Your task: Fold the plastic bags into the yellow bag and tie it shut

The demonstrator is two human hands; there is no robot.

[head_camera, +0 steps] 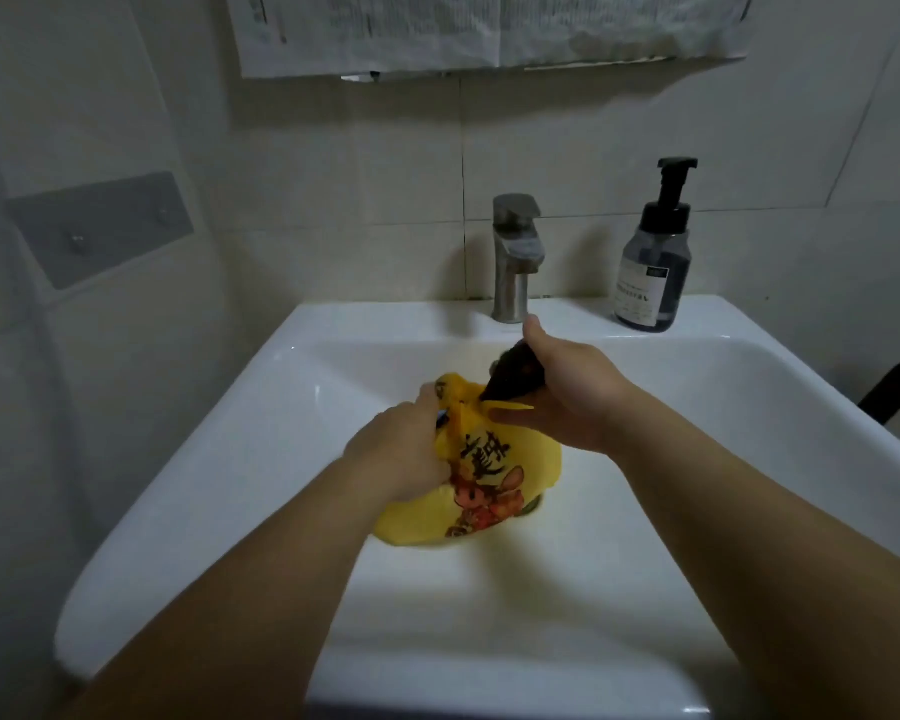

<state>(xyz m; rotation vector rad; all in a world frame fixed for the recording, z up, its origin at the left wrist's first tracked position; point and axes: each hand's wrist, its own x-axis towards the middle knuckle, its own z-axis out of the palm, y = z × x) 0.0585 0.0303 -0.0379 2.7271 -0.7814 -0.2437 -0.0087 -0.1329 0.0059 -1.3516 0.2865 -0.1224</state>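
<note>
A white sink holds the yellow bag, which sits bunched in the basin below the tap. The left hand grips the bag's gathered top edge. The right hand is closed around a dark wad of plastic at the bag's mouth. A soap bottle stands on the sink's back ledge.
</note>
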